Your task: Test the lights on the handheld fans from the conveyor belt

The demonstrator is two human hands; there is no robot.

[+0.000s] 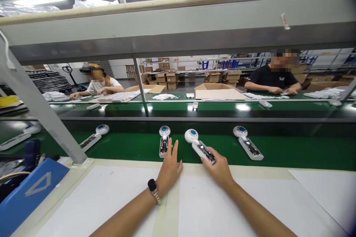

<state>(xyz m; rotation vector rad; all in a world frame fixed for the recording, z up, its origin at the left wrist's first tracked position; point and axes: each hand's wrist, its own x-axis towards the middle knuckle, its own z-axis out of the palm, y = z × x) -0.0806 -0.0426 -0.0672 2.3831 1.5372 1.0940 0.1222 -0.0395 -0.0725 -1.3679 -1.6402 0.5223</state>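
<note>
My right hand (219, 166) grips the lower end of a white handheld device (199, 146) with a round head, a blue centre and an exposed circuit board in its handle. The device tilts, head up and to the left, over the green belt. My left hand (171, 166), a watch on its wrist, has its fingers stretched out. Its fingertips are over or beside a similar device (164, 144) on the belt; whether they touch it I cannot tell. Another such device (249, 145) lies to the right, and one more (96, 136) to the left.
White sheets (105, 196) cover the bench in front of me. A blue bin (33, 196) stands at the left, near a slanted metal post (44, 103). A shelf beam (178, 26) spans overhead. Across the line, two people work beside cardboard boxes (217, 90) and white parts (164, 96).
</note>
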